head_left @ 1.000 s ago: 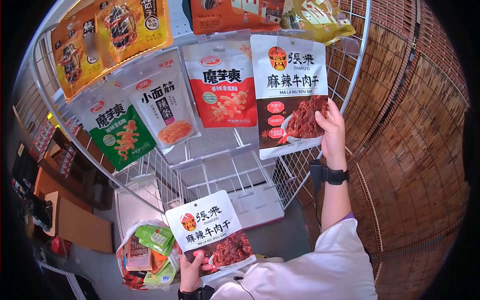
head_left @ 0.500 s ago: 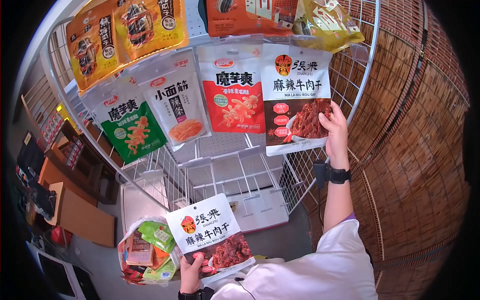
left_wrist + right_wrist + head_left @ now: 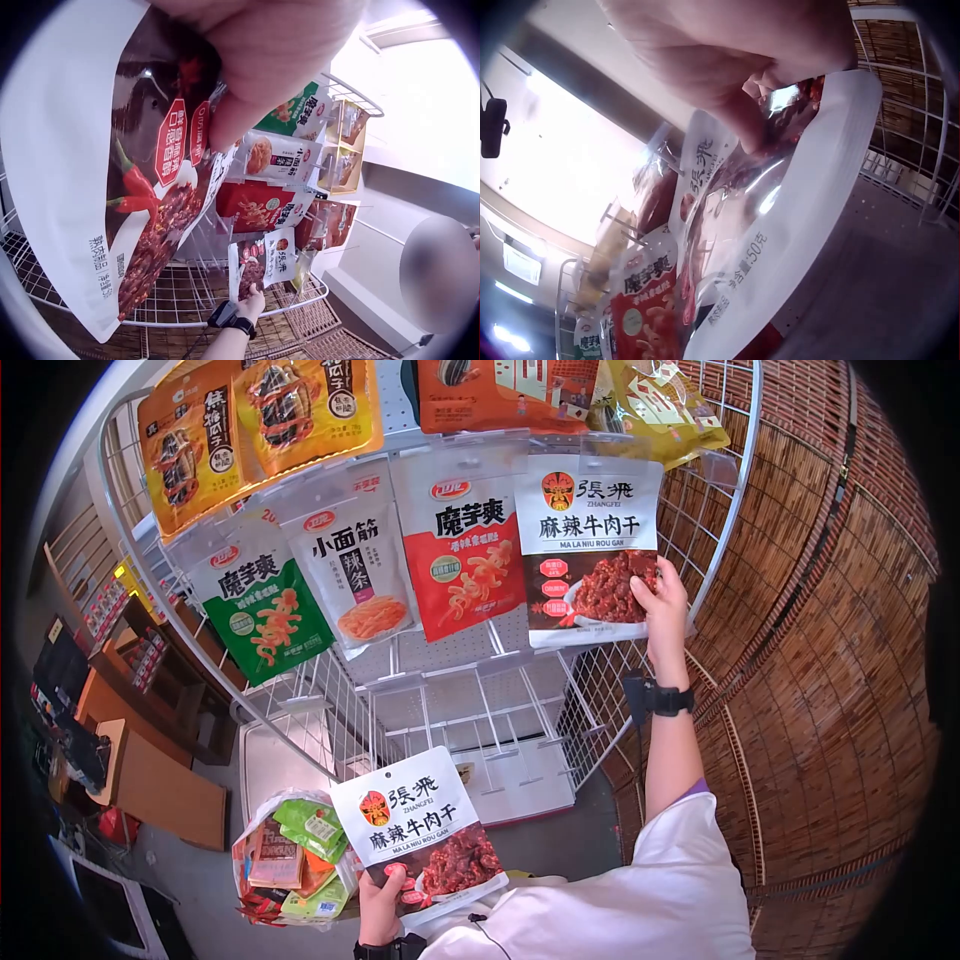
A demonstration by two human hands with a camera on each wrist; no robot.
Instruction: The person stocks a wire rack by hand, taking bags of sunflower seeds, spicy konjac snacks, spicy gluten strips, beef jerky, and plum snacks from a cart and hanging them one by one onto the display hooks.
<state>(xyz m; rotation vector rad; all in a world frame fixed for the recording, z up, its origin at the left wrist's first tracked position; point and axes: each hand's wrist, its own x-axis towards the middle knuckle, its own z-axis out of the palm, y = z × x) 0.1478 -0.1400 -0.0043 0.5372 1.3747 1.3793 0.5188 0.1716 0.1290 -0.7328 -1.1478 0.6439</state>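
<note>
At the right end of the rack's row is a white and dark-brown beef jerky bag (image 3: 590,550). My right hand (image 3: 664,610) pinches its lower right edge, thumb on the front; the right wrist view shows the thumb pressed into the bag (image 3: 780,217). Low in front of the body, my left hand (image 3: 382,908) grips a second bag of the same kind (image 3: 420,830) by its lower left corner, thumb on the front. That bag (image 3: 150,202) fills the left side of the left wrist view. A clear plastic holder overlaps the top of the upper bag.
Left of the upper bag hang a red snack bag (image 3: 465,560), a white one (image 3: 355,570) and a green one (image 3: 262,610). Orange and yellow packets (image 3: 260,430) are above. Bare hooks and wire mesh (image 3: 480,690) lie below. A plastic bag of snacks (image 3: 295,860) stands lower left.
Over the last half second, my right hand and the upper bag have moved slightly up and left, the bag's lower edge rising. My left hand still holds its bag in nearly the same place.
</note>
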